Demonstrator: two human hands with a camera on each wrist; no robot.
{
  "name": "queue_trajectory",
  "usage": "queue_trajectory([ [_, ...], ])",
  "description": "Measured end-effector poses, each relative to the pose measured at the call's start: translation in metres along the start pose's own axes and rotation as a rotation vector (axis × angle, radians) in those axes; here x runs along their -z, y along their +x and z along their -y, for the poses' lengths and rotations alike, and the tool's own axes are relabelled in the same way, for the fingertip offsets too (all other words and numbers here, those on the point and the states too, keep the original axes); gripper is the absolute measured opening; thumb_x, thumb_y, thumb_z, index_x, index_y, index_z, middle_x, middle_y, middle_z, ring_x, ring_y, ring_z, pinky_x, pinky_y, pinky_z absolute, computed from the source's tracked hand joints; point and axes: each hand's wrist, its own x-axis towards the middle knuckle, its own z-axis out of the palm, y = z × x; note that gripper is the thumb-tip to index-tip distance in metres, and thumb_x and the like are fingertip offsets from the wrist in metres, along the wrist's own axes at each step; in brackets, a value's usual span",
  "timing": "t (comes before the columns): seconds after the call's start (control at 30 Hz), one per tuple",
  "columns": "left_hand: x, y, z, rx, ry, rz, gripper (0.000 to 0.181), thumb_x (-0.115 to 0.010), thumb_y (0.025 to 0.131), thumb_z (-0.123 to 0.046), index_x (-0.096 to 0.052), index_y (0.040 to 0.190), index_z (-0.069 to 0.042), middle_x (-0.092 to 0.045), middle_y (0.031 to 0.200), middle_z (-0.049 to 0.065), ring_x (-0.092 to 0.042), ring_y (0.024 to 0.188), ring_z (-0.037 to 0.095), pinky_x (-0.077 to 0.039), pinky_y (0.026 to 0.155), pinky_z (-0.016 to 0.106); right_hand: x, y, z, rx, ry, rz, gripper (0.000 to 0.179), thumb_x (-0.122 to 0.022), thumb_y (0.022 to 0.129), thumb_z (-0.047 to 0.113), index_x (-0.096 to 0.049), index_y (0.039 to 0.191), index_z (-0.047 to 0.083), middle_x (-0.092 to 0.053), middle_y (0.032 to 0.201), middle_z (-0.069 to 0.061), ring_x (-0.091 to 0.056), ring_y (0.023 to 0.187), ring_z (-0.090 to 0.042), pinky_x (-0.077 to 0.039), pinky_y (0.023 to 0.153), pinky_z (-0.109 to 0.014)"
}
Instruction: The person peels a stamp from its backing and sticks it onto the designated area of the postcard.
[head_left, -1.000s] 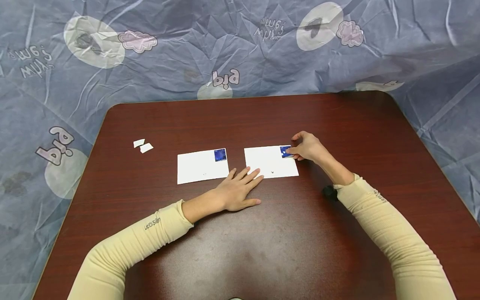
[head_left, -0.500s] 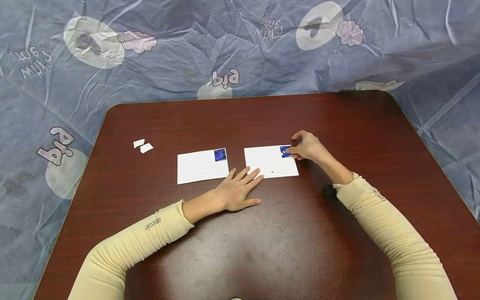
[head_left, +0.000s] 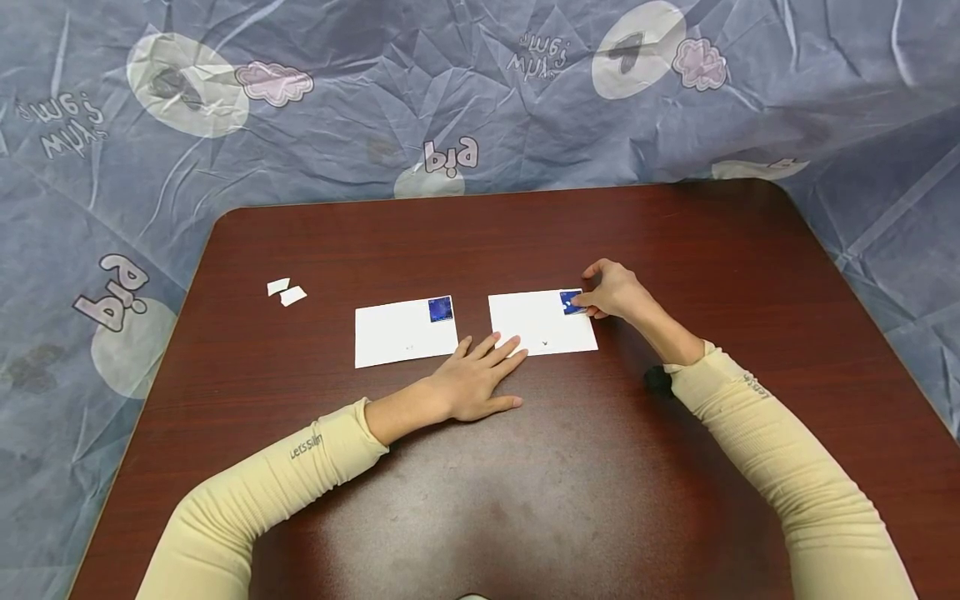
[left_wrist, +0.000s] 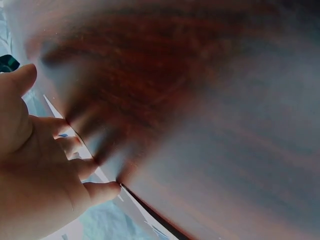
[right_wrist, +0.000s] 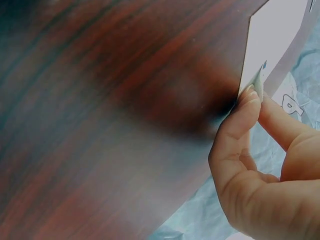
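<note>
Two white envelopes lie side by side in the head view. The left envelope (head_left: 390,340) bears a dark blue stamp (head_left: 440,309) in its upper right corner. On the right envelope (head_left: 525,317), a blue stamp (head_left: 567,302) with white marks sits at the same corner. My right hand (head_left: 618,293) pinches this stamp between thumb and fingers; in the right wrist view the stamp (right_wrist: 259,82) tilts up from the white surface. My left hand (head_left: 474,385) lies with fingers spread, its fingertips resting on the right envelope's lower left corner.
Two small white paper pieces (head_left: 288,292) lie at the table's left. The dark red-brown table (head_left: 480,242) ends at a rounded far edge, with a printed blue-grey cloth (head_left: 360,117) hanging behind. A black object (head_left: 658,382) shows under the right sleeve.
</note>
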Motion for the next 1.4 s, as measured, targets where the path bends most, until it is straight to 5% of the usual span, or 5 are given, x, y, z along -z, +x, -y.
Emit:
queue_trajectory([
  [0.3, 0.0, 0.0, 0.0, 0.006, -0.006, 0.011, 0.071, -0.038, 0.098, -0.055, -0.014, 0.154, -0.018, -0.005, 0.159, 0.001, -0.002, 0.144, 0.024, -0.009, 0.111, 0.053, 0.001, -0.002, 0.002, 0.002, -0.112, -0.019, 0.059, -0.071, 0.087, 0.017, -0.037, 0.131, -0.005, -0.063, 0.076, -0.015, -0.061, 0.063, -0.02, -0.052, 0.062, -0.03],
  [0.5, -0.001, 0.0, 0.0, 0.009, 0.006, 0.006, 0.071, -0.038, 0.098, -0.055, -0.014, 0.154, -0.019, -0.005, 0.159, 0.001, -0.003, 0.144, 0.024, -0.01, 0.112, 0.053, 0.001, -0.004, 0.0, 0.023, -0.26, -0.066, 0.065, -0.071, 0.086, 0.031, -0.04, 0.133, -0.001, -0.053, 0.115, -0.023, -0.051, 0.102, -0.038, -0.042, 0.082, -0.049],
  [0.7, -0.001, 0.0, -0.001, 0.012, 0.016, 0.008, 0.071, -0.038, 0.098, -0.056, -0.014, 0.154, -0.019, -0.005, 0.159, 0.0, -0.002, 0.144, 0.023, -0.009, 0.112, 0.053, -0.001, -0.003, -0.006, 0.079, -0.302, -0.153, 0.063, -0.059, 0.092, 0.04, -0.04, 0.135, -0.002, -0.044, 0.125, -0.028, -0.042, 0.113, -0.046, -0.037, 0.087, -0.056],
  [0.9, 0.0, 0.002, -0.001, 0.019, 0.02, 0.024, 0.071, -0.035, 0.098, -0.057, -0.012, 0.154, -0.02, -0.003, 0.159, -0.001, -0.001, 0.144, 0.022, -0.009, 0.112, 0.052, -0.007, 0.004, -0.015, 0.159, -0.388, -0.19, 0.075, -0.052, 0.094, 0.048, -0.027, 0.145, 0.0, -0.019, 0.145, -0.03, -0.017, 0.131, -0.051, -0.016, 0.103, -0.062],
  [1.4, 0.003, 0.002, -0.001, 0.023, 0.023, 0.03, 0.071, -0.036, 0.098, -0.056, -0.013, 0.154, -0.02, -0.004, 0.159, -0.001, -0.002, 0.144, 0.022, -0.01, 0.112, 0.052, -0.008, 0.013, -0.016, 0.134, -0.498, -0.165, 0.081, -0.051, 0.094, 0.051, -0.016, 0.149, 0.003, -0.011, 0.149, -0.028, -0.009, 0.135, -0.049, -0.01, 0.106, -0.061],
])
